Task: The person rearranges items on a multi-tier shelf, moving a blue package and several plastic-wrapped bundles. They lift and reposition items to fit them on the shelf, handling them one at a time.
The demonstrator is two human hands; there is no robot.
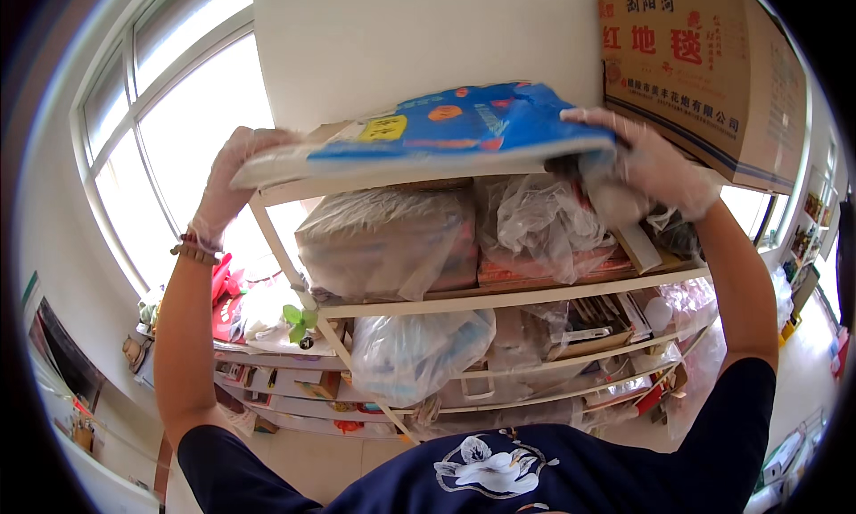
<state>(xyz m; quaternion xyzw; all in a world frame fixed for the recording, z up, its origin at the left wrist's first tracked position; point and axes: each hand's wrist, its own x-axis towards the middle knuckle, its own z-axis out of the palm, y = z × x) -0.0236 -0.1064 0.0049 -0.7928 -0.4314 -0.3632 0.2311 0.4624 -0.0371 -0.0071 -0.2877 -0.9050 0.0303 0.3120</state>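
A flat blue-and-white printed plastic sack (pixel 481 123) spans the top of a cream metal shelving rack (pixel 515 300), slightly blurred. At its white left end, my left hand (pixel 234 169), in a thin clear plastic glove, grips the edge. My right hand (pixel 645 156), gloved the same way, is shut on the sack's right end, with the thumb over the blue face. Something dark, too blurred to name, shows under the sack near my right fingers. Whether the sack rests on the top shelf or is lifted off it, I cannot tell.
A large printed cardboard box (pixel 695 72) stands at the upper right. Plastic-wrapped boxes (pixel 388 240) and a crumpled clear bag (pixel 548 226) fill the shelf beneath. A stuffed plastic bag (pixel 421 353) bulges out lower down. Windows (pixel 200 99) are on the left.
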